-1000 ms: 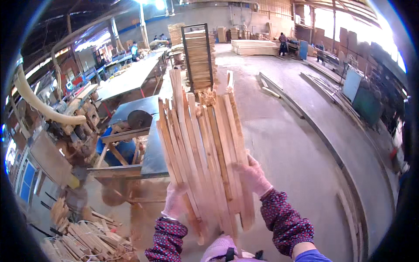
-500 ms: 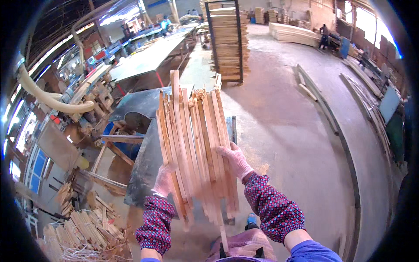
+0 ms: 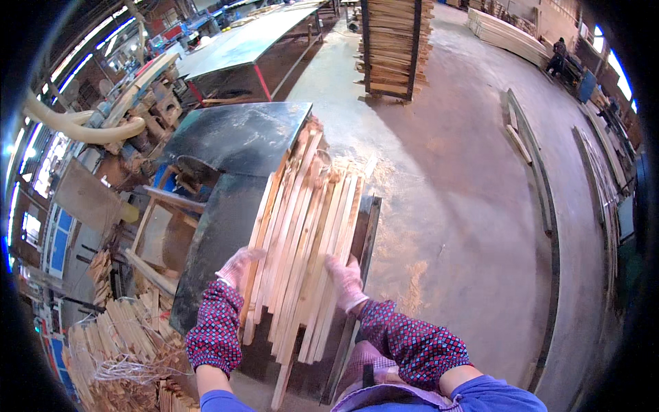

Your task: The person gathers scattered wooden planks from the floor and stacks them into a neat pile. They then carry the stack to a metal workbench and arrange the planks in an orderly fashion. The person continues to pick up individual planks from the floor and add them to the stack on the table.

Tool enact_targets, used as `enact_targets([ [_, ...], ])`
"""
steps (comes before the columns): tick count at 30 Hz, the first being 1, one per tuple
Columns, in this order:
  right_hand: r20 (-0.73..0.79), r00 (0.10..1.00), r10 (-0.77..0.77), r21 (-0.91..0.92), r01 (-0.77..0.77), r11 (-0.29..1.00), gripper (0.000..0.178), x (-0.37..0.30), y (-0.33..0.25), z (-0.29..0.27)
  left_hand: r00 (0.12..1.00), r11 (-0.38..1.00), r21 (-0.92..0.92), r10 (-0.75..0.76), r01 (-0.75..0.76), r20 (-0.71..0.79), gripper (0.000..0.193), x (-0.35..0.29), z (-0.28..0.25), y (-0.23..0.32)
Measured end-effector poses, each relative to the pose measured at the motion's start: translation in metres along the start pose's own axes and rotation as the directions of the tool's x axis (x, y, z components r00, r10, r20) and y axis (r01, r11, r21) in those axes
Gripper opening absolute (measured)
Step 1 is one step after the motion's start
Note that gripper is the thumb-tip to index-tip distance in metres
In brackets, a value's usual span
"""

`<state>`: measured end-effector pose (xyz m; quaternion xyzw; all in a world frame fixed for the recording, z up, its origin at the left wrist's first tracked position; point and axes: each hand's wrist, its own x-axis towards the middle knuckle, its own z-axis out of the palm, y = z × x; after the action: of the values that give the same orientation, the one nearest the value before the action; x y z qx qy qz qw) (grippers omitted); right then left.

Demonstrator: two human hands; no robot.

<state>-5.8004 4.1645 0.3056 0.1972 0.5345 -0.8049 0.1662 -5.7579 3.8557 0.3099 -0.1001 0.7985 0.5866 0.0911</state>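
Observation:
A thick bundle of pale wooden strips (image 3: 302,240) lies lengthwise over the right side of a dark, dusty machine table (image 3: 209,240). Its far ends are uneven, and one strip sticks out toward me at the near end. My left hand (image 3: 240,266), in a pale pink knit glove, presses the bundle's left side. From the right, my right hand (image 3: 346,280), gloved the same way, grips the opposite edge with its thumb on top. Both hands are closed on the bundle. Whether its whole underside touches the table is hidden.
Left of the table stands a wooden frame (image 3: 147,230), with tied bundles of strips (image 3: 113,343) on the floor below. A tall rack of stacked wood (image 3: 391,51) stands ahead, right of a long pale worktable (image 3: 250,41). A long beam (image 3: 532,165) lies on the right.
The bundle has gone down from a raised, more upright hold to lie along the table's right side. Both hands moved down and left with it. My view has tilted downward.

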Motion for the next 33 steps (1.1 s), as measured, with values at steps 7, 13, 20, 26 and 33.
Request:
enact_targets([
  [7,-0.203,0.97,0.133,-0.53,-0.223,0.818,0.069,-0.004,-0.01,0.001,0.978,0.975,-0.087,-0.2,0.204,0.054,0.037,0.016,0.022,0.038],
  [13,0.144,0.755,0.64,-0.96,-0.049,0.275,0.077,0.026,-0.098,-0.011,0.873,0.795,-0.361,-0.454,0.487,0.177,0.051,0.038,0.024,0.081],
  [20,0.12,0.505,0.855,-0.914,-0.28,0.293,0.063,0.043,-0.097,-0.022,0.861,0.755,-0.413,-0.458,0.509,0.222,0.057,0.047,0.021,0.067],
  [26,0.207,0.525,0.825,-0.885,-0.259,0.387,0.05,0.048,-0.089,-0.037,0.925,0.789,-0.494,-0.368,0.365,0.096,0.086,0.037,0.041,0.059],
  [33,0.406,0.143,0.903,-0.76,0.601,0.247,0.048,0.089,-0.175,0.012,0.937,0.675,0.652,-0.281,0.346,-0.206,0.101,0.045,0.049,0.07],
])
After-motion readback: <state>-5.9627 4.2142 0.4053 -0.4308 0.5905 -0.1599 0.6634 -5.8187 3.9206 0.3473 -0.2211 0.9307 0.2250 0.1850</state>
